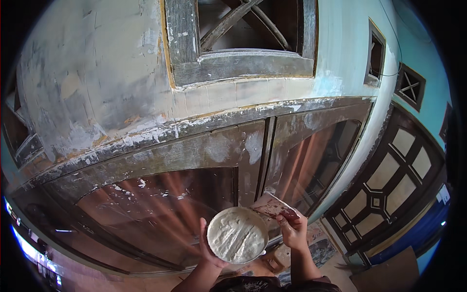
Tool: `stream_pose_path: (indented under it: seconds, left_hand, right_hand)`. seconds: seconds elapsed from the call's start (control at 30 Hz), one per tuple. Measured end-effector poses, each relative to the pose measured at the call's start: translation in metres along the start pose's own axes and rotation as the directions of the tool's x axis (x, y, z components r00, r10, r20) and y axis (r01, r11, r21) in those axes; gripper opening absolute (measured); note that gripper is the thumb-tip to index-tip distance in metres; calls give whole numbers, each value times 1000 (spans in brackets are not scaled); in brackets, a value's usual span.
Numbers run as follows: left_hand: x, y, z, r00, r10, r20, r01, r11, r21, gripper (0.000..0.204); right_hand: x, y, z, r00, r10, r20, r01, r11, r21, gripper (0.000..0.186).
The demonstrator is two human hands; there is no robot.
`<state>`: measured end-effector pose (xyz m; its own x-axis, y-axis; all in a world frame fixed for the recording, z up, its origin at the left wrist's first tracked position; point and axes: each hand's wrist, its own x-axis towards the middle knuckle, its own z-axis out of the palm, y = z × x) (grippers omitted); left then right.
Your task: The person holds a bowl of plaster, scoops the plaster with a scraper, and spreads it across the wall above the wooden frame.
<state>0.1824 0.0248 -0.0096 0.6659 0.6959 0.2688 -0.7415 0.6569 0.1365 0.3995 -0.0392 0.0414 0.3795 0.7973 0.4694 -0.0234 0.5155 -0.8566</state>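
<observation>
L hand (pixel 212 253) grips the bowl (pixel 242 262) of paste (pixel 236 234) in front of the glass (pixel 160 209), thumb up its side, other fingers hidden; R hand (pixel 293 234) has fingers clamped on a scraper (pixel 275 207). Wall (pixel 112 53) prob. part-coated; grey patches (pixel 104 104) left.

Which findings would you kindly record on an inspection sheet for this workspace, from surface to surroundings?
Surface: wall patchy; wooden frame marked with white.
Things in use: bowl of pale paste; flat, smeared scraper.
Clutter: tan object below the hands, kind unclear.
Grip: left hand supports the bowl; right hand holds the scraper.
Cables: thin dark wire, upper right.
Surroundings: brown panelled door at right; teal wall beyond.
</observation>
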Motion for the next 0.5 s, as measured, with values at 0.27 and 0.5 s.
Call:
stream_pose_path:
  seconds: [0.27,0.5]
  left_hand:
    - [1,7,5,997,11,-79,-17,997,-75,83]
    - [-5,15,5,1000,-22,-20,19,991,-132,86]
  right_hand:
    - [-3,6,-5,986,-76,148,105,974,-199,22]
    - [3,-6,4,913,-149,379,322,836,-445,44]
